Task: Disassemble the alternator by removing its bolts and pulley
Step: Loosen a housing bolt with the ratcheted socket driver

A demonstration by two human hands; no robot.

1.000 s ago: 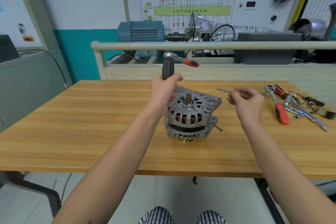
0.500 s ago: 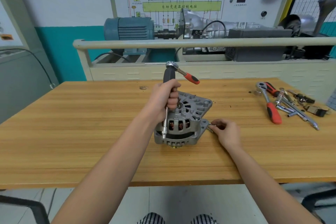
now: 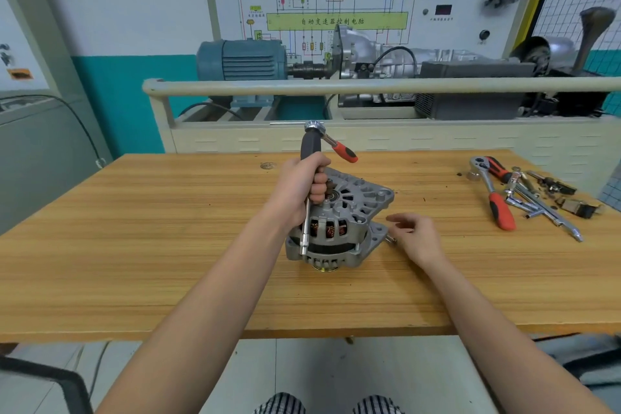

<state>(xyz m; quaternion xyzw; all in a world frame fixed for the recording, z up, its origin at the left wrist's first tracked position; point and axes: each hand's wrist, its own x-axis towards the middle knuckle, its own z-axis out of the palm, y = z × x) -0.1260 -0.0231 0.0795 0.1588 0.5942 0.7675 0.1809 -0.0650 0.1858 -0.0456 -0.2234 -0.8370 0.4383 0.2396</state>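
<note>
Behind the wooden bench (image 3: 134, 245) stands a training rig with a blue motor (image 3: 242, 59) and a wiring board (image 3: 336, 10). Loose tools (image 3: 517, 195), among them a red-handled ratchet, lie well apart at the bench's right end.

At mid-bench sits the alternator (image 3: 339, 225), pulley (image 3: 324, 266) underneath against the wood, shaft end pointing up. The left hand (image 3: 299, 191) is wrapped round the dark grip of a driver (image 3: 307, 185) that carries a small ratchet on top. The driver stands nearly upright along the housing's left face, its socket tip low by the seam, seemingly on a through bolt, though the bolt head is hidden.

The right hand (image 3: 415, 235) rests on the bench just beside the housing's right lug, fingers loosely curled and spread, gripping nothing. A bolt (image 3: 390, 239) sticks out from under that lug, right at its fingertips.

The coming move likely turns on axis: the driver must stay in line with the vertical bolt. The right hand, nearer the housing's free side, is best placed to brace the housing.
</note>
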